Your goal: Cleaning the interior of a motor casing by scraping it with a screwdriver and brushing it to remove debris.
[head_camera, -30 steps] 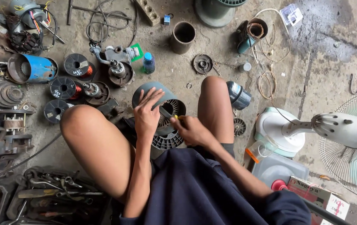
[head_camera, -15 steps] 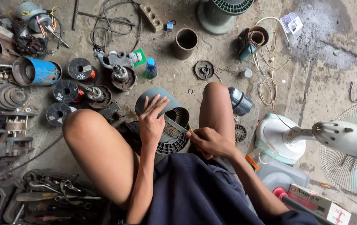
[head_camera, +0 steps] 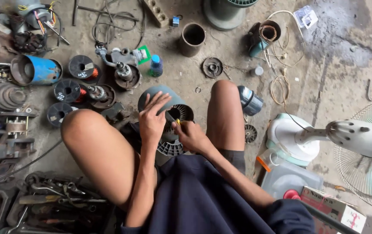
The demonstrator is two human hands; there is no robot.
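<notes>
While pinned under spread left-hand fingers (head_camera: 153, 119), a grey finned motor housing (head_camera: 168, 115), right-hand fingers (head_camera: 186, 132) pinching a yellow tool (head_camera: 178, 122).

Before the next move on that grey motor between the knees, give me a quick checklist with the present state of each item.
1. Left hand steadies the grey motor housing: ok, palm and fingers lie on it.
2. Right hand grips a yellow-handled tool: ok.
3. Tool tip seated in the motor: cannot tell, hidden.
4. Motor braced between the knees: ok.
5. Floor around the motor uncluttered: not ok, wire spools and motor parts lie close by.
</notes>
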